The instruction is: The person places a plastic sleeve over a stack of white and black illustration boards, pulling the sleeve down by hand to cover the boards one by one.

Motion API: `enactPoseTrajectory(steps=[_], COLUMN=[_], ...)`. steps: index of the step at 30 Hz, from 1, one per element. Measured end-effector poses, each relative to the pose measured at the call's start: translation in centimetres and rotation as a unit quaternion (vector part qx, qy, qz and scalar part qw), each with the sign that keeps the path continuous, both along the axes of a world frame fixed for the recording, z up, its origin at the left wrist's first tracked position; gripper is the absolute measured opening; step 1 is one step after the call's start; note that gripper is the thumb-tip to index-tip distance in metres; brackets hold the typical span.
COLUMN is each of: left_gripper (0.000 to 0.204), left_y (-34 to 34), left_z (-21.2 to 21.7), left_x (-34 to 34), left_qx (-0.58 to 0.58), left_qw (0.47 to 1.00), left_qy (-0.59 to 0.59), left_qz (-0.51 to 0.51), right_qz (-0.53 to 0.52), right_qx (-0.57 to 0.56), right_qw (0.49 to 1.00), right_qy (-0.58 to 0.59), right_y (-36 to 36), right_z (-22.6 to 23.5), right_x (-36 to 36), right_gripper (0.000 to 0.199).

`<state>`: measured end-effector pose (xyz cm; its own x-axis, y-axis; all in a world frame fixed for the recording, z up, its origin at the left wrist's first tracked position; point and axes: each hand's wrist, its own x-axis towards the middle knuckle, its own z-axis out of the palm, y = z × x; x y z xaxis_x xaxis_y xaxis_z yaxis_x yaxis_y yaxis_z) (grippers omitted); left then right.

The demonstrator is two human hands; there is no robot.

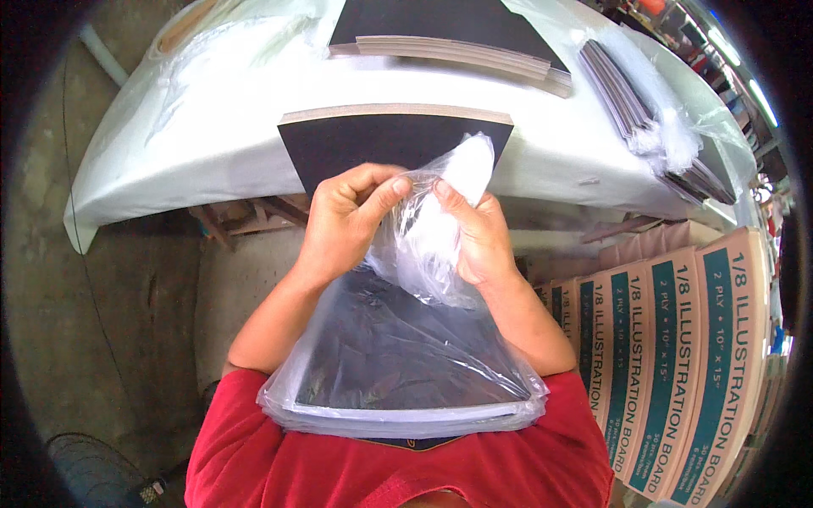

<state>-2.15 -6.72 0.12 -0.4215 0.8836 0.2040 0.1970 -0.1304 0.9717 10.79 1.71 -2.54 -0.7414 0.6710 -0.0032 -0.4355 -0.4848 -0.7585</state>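
Clear plastic film (415, 245) is bunched up in front of me, gathered between both hands. My left hand (356, 207) is closed, pinching the film between thumb and fingers. On the film's other side my right hand (478, 233) is closed too, its thumb pressed on the plastic near a bright white bunched end (470, 165). Below the hands, a black board wrapped in clear plastic (406, 347) lies against my body, with more plastic-wrapped layers under its near edge. Just beyond my hands, a stack of black boards (313, 144) leans at the table edge, partly hidden by them.
A white-covered table (229, 110) spans the far side, holding another stack of black boards (449, 25). Plastic-wrapped dark boards (627, 102) lie at its right. Brown printed cartons (677, 339) stand in a row at my right. A wire-cage fan (89, 470) is low at left.
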Motion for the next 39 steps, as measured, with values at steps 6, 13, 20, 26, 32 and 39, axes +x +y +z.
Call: enactPoseTrajectory(steps=[6,13,20,26,32,39], left_gripper=[0.017,0.021,0.021,0.013,0.011,0.015], left_y=[0.0,0.6,0.7,0.6,0.9,0.7], left_z=[-0.7,-0.8,-1.0,-1.0,-1.8,-0.6], left_x=[-0.7,-0.2,-1.1,-0.3,0.0,-0.1], left_qx=[-0.022,-0.01,0.049,0.029,0.103,0.062], left_qw=[0.999,0.992,0.997,0.994,0.99,0.986], left_qy=[0.034,0.122,0.028,-0.07,0.095,0.148], left_qz=[0.008,0.037,-0.052,-0.083,0.03,0.043], right_qz=[-0.036,-0.044,-0.049,-0.097,-0.1,-0.001], right_qx=[-0.019,-0.022,0.044,0.006,0.023,-0.037], right_qw=[0.999,0.996,0.992,0.995,0.993,0.993], right_qy=[0.001,0.07,0.105,0.038,0.061,0.111], right_y=[-0.3,-0.1,0.2,-0.3,-0.5,0.1], right_z=[1.0,-0.1,-0.2,0.2,0.0,-1.0], right_x=[-0.9,-1.0,-0.3,-0.4,-0.3,0.4], right_gripper=[0.017,0.012,0.013,0.014,0.013,0.01])
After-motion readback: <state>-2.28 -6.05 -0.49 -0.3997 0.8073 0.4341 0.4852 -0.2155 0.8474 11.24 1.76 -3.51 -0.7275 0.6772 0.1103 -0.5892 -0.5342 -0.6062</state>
